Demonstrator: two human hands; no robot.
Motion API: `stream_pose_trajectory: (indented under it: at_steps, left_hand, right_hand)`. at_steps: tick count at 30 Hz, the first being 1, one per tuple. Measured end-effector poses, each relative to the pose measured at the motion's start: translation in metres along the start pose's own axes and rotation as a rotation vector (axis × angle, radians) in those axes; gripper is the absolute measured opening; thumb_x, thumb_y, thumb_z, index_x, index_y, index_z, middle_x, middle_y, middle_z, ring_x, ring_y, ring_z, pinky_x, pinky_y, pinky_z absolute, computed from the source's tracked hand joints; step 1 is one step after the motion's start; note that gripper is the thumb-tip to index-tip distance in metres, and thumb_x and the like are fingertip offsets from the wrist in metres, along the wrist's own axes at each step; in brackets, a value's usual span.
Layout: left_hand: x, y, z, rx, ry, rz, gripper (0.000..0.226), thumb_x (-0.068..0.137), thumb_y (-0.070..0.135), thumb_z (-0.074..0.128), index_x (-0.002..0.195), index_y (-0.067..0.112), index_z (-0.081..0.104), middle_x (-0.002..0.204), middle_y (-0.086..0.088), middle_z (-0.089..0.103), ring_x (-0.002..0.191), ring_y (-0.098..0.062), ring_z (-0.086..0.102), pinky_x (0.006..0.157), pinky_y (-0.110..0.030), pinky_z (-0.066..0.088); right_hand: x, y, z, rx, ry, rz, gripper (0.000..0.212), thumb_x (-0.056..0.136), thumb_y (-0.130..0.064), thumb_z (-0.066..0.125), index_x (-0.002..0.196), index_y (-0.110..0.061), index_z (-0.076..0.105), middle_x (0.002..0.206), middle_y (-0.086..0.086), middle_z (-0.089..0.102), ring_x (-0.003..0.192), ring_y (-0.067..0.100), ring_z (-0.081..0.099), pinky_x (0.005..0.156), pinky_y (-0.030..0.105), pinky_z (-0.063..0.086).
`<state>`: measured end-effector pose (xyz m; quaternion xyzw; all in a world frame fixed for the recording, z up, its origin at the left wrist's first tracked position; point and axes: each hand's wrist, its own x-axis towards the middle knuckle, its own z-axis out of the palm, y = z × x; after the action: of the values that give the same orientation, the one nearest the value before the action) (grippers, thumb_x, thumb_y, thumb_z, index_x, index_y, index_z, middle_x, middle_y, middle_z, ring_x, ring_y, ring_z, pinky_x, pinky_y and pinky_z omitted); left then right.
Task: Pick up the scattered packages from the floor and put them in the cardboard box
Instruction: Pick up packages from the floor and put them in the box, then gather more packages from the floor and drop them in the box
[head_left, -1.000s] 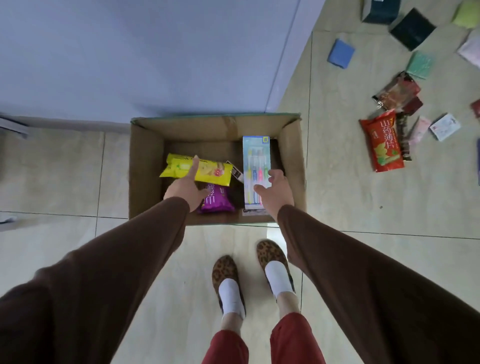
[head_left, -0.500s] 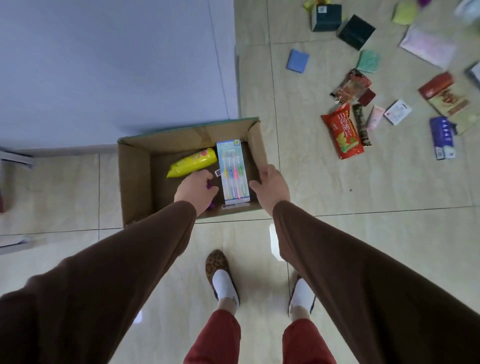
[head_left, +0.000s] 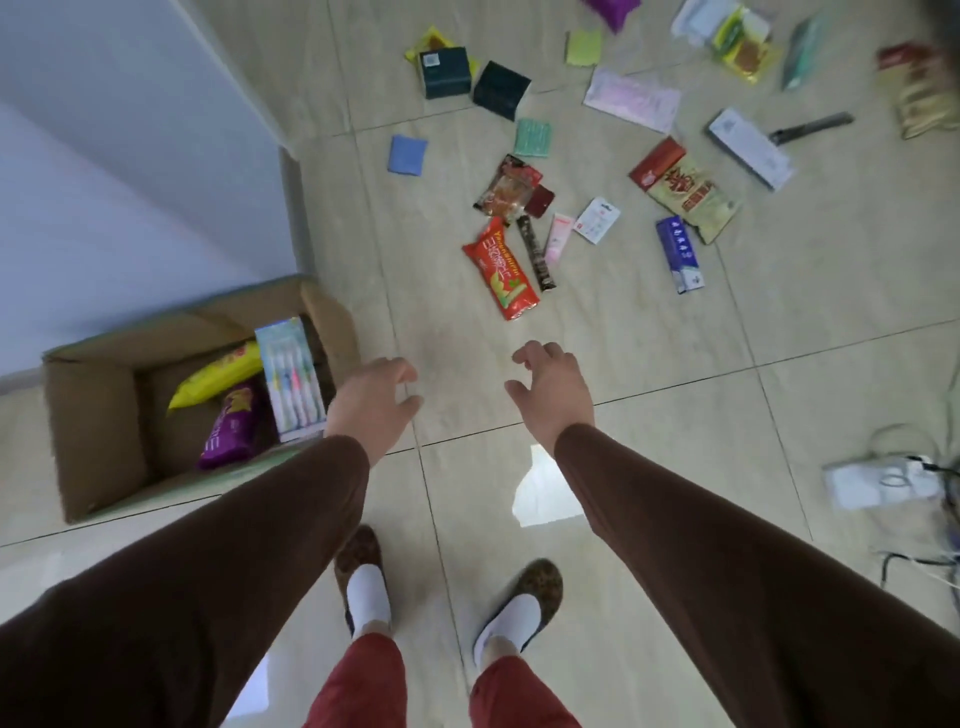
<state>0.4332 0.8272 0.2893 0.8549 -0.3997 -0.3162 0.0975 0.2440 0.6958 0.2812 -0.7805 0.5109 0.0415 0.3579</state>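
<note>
Your left hand: empty, fingers loosely curled, hovering over the beige tiled floor just right of the box.
Your right hand: also empty, fingers spread and bent a bit, hanging over bare tile, well apart from any package.
Brown open-top cardboard box: sits on the floor on your left, up against the pale blue-grey wall, flaps up.
Inside the box: a yellow plastic snack bag lying tilted, a purple foil pouch nearer to you, and a light blue carded pack of toothbrushes leaning along the right-hand wall.
Nearest stuff on the floor: a red crinkly snack bag with yellow print straight ahead of your right hand, with a thin dark brown stick sachet just beside it and a small pink tube next to that.
A bit further: a clear-and-red snack packet, a small white card pack, a blue-and-white long box, and a red and gold flat pouch.
Far end: a blue square pad, a pale green square sachet, two dark teal cube boxes side by side, and a pale pink flat wrapper. More packets sit past those, too blurry to call.
Your feet: leopard-print slippers with white socks, planted on the tile below your hands.
</note>
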Motion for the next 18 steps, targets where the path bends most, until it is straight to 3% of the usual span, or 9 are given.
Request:
stream_pose_trajectory:
  at_steps: [8,18]
  left_hand:
    - [0.066,0.149,0.026,0.051,-0.005,0.174,0.025,0.090,0.027,0.068,0.114,0.021,0.063,0.111,0.002,0.064,0.101,-0.019,0.061,0.084,-0.037,0.052]
    - [0.165,0.298,0.062,0.091,-0.059,0.237,0.025,0.088,0.027,0.072,0.110,0.018,0.065,0.111,-0.002,0.068,0.103,-0.022,0.063,0.088,-0.037,0.052]
  right_hand:
    - [0.050,0.096,-0.110,-0.010,0.070,0.065,0.031,0.094,-0.020,0.064,0.124,-0.018,0.059,0.124,0.006,0.059,0.118,0.027,0.050,0.094,0.040,0.049]
    - [0.124,0.195,-0.216,0.076,0.101,0.177,0.031,0.094,-0.020,0.067,0.124,-0.017,0.060,0.127,0.007,0.057,0.119,0.026,0.052,0.093,0.042,0.054]
